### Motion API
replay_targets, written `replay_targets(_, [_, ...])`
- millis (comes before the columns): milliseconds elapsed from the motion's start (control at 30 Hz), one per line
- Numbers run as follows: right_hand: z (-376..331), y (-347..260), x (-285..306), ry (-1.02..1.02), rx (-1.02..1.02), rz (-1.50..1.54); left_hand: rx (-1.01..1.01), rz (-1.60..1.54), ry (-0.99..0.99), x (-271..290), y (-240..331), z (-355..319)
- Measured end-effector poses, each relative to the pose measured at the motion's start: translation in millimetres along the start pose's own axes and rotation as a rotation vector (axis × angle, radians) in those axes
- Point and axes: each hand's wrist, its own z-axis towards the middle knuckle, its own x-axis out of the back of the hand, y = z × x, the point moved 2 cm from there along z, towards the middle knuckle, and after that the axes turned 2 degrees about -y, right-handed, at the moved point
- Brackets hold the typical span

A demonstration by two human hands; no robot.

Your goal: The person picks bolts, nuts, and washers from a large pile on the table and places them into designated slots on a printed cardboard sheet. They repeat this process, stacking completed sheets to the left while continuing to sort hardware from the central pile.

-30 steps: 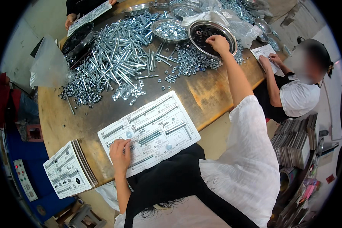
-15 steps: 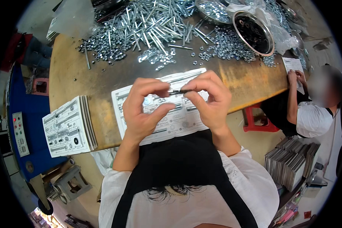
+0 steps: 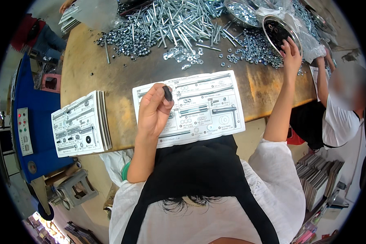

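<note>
Head view: left hand (image 3: pixel 153 112) pinches a small black fastener (image 3: pixel 167 93) above the printed sheet (image 3: pixel 199 107) at the table's near edge; light, rigid, best gripped mid-length. Right hand (image 3: pixel 290 51), fingers loosely spread, reaches into the far-right steel bowl (image 3: pixel 269 21).

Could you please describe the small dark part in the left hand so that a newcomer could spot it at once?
Start at the brown table and find the white parts sheet at its near edge. The left hand hovers over the sheet's left side, pinching a small dark part; unlike the shiny bolts beyond, it is matt black.
</note>
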Motion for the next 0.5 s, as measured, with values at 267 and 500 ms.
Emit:
replay_targets(267, [-172.4, -86.6, -95.3, -0.709, -0.322, 0.173, -0.001, 0.034, 0.177, 13.1, -16.4, -1.6])
replay_targets(500, [-217.8, -97.0, -125.5, -0.843, -0.486, 0.456, -0.047, 0.621, 0.199, -1.7, -34.2, -2.2])
